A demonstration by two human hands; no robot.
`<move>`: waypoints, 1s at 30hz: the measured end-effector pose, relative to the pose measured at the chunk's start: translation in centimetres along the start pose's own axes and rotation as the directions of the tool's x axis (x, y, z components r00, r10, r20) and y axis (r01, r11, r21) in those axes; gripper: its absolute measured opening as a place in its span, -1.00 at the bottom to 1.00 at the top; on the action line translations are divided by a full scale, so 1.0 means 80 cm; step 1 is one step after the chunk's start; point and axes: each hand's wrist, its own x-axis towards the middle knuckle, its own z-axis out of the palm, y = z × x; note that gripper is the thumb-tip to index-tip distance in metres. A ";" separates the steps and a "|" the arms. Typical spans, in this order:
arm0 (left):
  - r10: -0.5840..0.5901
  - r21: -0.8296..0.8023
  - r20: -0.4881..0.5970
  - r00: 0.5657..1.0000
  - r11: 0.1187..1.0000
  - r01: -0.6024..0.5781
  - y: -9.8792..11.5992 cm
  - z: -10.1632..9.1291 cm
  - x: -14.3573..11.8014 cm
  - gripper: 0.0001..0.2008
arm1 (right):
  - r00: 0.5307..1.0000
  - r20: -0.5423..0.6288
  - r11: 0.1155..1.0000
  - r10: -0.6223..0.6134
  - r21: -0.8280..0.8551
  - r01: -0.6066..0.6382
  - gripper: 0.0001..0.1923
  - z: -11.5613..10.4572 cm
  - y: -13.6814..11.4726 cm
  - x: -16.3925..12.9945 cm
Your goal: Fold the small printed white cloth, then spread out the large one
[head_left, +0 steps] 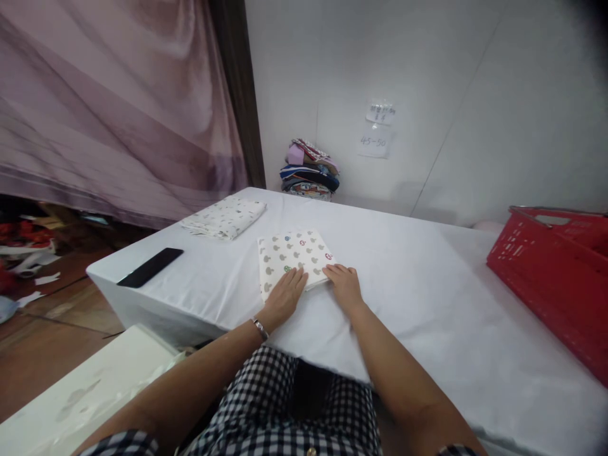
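Note:
A folded white cloth printed with grey shapes and a few coloured motifs lies on the white-covered table before me. My left hand rests flat on its near edge, fingers stretched out and pointing away from me. At the cloth's near right corner, my right hand touches the edge with its fingertips, the fingers extended. Whether the right thumb is under the fabric is hidden. Another folded white cloth with small dark prints lies farther back on the left.
A black phone-like slab lies near the table's left edge. On the right stands a red plastic basket. A stack of folded fabrics rises behind the table against the wall. A white box-like surface is low at left, below a pink curtain.

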 end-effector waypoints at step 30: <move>-0.184 -0.023 0.039 0.982 0.982 0.185 -0.047 -0.066 -0.087 -0.57 | 0.980 0.132 0.987 -0.149 0.086 0.138 -0.25 0.004 -0.018 -0.013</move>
